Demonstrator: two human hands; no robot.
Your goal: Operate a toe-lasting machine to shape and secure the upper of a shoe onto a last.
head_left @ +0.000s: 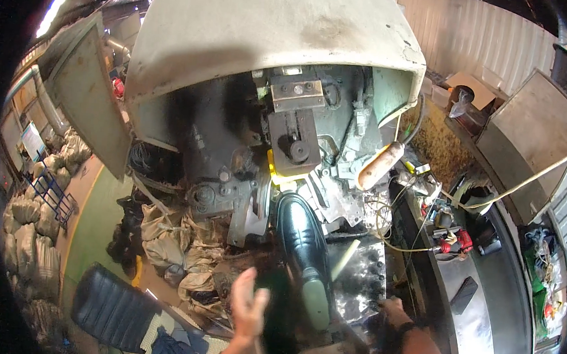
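Note:
A glossy black leather shoe [298, 229] points toe-first into the machine, upside neither hidden nor covered, with a pale green shoe last [315, 304] showing at its heel end. To the left of the heel is my left hand [248, 305], raised with its fingers stretched and apart, holding nothing and not touching the shoe. My right hand [395, 312] is at the right edge of the metal machine table [363, 275], its fingers curled inward; what they grip is too dark to see. Above the toe sits a dark machine head [293, 138] beside a yellow part [272, 166].
A large pale hood [274, 28] arches over the machine. A handled cylinder [380, 166] hangs on a cord at right. Beyond it, a bench [474, 322] bears a red power tool [456, 242] and a dark block [464, 295]. At left are cloth sacks [168, 235] and a black padded seat [113, 306].

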